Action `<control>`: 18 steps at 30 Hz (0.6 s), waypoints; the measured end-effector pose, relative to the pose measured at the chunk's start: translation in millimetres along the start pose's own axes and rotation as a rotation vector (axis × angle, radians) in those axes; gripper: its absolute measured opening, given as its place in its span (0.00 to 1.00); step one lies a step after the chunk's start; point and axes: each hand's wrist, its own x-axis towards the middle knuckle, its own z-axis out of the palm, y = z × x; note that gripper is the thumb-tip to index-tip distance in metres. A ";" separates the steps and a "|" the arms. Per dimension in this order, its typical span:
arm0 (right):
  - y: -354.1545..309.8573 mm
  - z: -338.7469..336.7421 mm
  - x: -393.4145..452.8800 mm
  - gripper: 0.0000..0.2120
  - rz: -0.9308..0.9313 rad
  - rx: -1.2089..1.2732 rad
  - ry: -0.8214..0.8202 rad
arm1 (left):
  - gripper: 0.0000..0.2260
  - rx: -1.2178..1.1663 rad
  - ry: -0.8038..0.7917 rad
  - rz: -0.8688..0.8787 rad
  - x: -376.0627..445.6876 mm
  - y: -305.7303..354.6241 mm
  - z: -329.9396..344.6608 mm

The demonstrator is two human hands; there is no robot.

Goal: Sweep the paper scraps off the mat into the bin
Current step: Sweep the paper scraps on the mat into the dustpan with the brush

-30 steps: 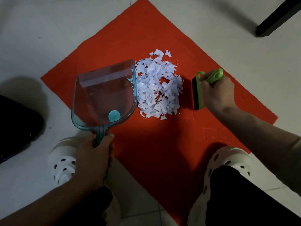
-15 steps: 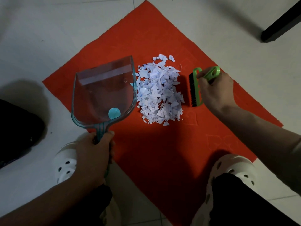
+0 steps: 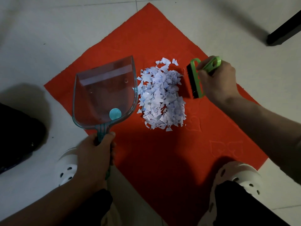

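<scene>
Since the earlier frames, little is changed in the layout: the brush [image 3: 196,80] is drawn slightly back from the heap, so that a narrow strip of red mat [image 3: 162,152] is now shown between bristles and paper, and the dustpan [image 3: 104,93] is kept alongside the heap.

The paper scraps [image 3: 161,98] are gathered in one tight heap near the middle of the mat, with a few loose bits at its near and far ends. The clear dustpan is laid just to the left of the heap, its right side wall touching the outermost scraps, while its open mouth is pointed away from the person rather than at the paper. Its teal handle is gripped by the left hand [image 3: 96,157], fingers wrapped around it. The green brush handle is clamped in the right hand [image 3: 216,82], bristles turned toward the heap.

No bin can be seen for certain; a dark shape [image 3: 17,136] at the left is too dim to be identified.

For the step to be done well, the pan should probably be turned so its mouth faces the heap and its lip is pressed flat to the mat. Short, low strokes are advised, since light scraps are easily scattered or pushed under a raised lip.
</scene>
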 end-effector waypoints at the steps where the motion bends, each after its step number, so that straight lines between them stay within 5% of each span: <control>1: -0.8 1.8 4.4 0.08 -0.006 -0.027 0.002 | 0.12 0.003 0.000 -0.003 0.5 0.3 0.0; 9: -5.6 17.1 5.9 0.11 -0.081 -0.090 -0.160 | 0.12 0.002 -0.005 -0.022 6.5 1.4 -2.1; 18: -15.8 6.9 29.6 0.12 -0.005 -0.023 0.004 | 0.12 0.003 0.002 -0.030 10.4 2.2 -5.9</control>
